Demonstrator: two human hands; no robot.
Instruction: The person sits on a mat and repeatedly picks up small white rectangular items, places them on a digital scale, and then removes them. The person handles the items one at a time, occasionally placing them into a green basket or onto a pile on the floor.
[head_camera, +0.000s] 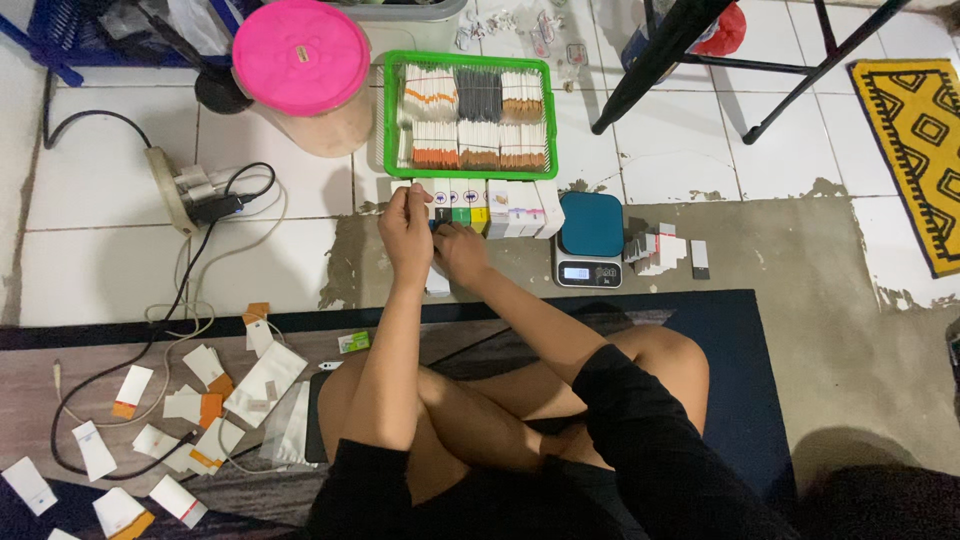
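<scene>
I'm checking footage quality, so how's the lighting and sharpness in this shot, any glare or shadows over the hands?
Head view: even indoor light, no strong glare on the white tiles. The left hand and right hand are fairly sharp and unshadowed beside the row of small boxes. The bottom right corner falls into dark shadow; the scale display glows slightly.

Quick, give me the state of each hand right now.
Left hand: fingers pinched closed at the row of small boxes; what it holds cannot be told.
Right hand: curled at the same row; grip cannot be told.

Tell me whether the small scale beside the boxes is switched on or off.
On. The scale has a lit pale display on its front edge; its blue platform carries nothing.
</scene>
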